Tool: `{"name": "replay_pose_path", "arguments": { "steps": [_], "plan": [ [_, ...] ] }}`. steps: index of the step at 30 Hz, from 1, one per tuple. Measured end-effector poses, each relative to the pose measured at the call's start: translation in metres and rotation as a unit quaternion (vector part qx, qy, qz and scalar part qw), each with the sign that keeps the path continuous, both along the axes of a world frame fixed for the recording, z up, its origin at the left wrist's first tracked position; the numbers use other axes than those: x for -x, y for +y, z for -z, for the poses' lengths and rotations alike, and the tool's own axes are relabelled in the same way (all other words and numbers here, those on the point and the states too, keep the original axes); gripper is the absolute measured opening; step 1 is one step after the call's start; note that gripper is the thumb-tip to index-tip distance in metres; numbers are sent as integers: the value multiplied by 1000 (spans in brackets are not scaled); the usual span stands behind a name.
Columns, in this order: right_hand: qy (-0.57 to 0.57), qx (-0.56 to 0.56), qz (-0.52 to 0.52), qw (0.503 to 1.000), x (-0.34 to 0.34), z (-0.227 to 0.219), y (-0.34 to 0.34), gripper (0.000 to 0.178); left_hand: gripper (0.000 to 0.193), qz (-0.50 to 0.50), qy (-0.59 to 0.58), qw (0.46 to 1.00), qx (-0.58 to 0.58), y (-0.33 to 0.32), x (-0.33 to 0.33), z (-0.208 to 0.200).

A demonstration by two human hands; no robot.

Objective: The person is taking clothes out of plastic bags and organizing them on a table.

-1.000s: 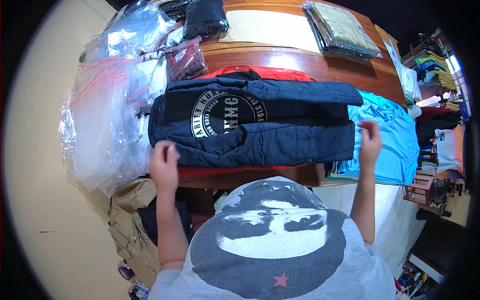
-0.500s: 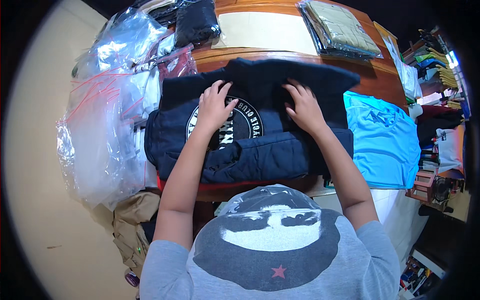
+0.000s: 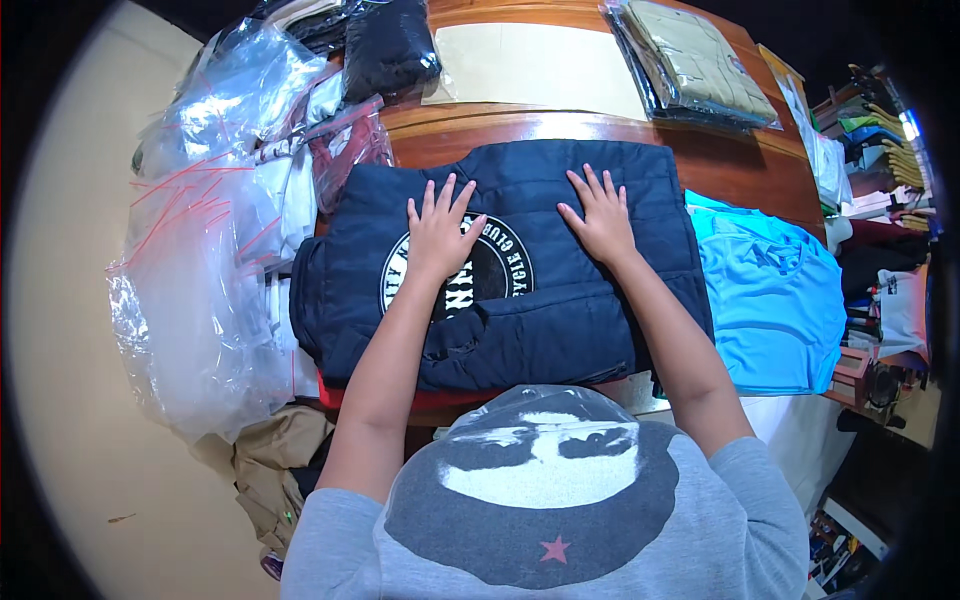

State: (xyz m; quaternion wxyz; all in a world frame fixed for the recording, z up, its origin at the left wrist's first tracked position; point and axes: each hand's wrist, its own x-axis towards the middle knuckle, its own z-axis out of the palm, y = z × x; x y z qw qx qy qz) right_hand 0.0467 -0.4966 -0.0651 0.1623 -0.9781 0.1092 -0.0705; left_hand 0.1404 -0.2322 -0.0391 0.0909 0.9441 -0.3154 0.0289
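Note:
A dark navy padded garment [image 3: 560, 250], a vest or jacket, lies folded back-side up in front of me, with a round black-and-white emblem on it. My left hand [image 3: 440, 235] rests flat over the emblem, fingers spread, hiding part of it. To its right, my right hand [image 3: 602, 220] lies on the plain fabric, also with spread fingers. Neither hand grips anything. Along the near side, a strip of the garment is folded over toward the emblem. Some red cloth [image 3: 420, 397] peeks out beneath the near edge.
Clear plastic bags [image 3: 190, 310] with red seals heap up on the left. Behind stand a packed black garment [image 3: 392, 50], a beige sheet [image 3: 540, 70] and bagged khaki clothing [image 3: 695, 65] on the wooden table [image 3: 500, 125]. Light-blue shirts [image 3: 770, 290] lie to the right.
The garment's far part, raised and dark half a second ago, now lies flat. My fingers have gone from curled to stretched out on the fabric.

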Motion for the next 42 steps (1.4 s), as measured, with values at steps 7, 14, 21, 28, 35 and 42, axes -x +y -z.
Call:
{"name": "replay_pose_path", "arguments": {
  "steps": [7, 14, 21, 28, 35, 42],
  "plan": [
    [20, -37, -77, 996, 50, -15, 17, 66, 58, 60, 16, 997, 50, 16, 64, -15],
    [30, -85, -140, 986, 133, -65, 61, 54, 46, 112, 86, 986, 85, 43, 153, -70],
    [11, -83, -190, 978, 205, -112, 79, 27, 49, 141, 194, 970, 28, 79, 217, -91],
    [160, -17, -203, 966, 261, -162, 71, 27, 53, 118, 219, 968, 38, 122, 240, -101],
    [294, -142, -169, 930, 263, -161, 47, 39, 35, 124, 102, 982, 101, 134, 246, -95],
    [39, -195, -257, 946, 209, -158, 128, 44, 28, -15, -156, 963, 219, 68, 243, -119]
  ]
}}
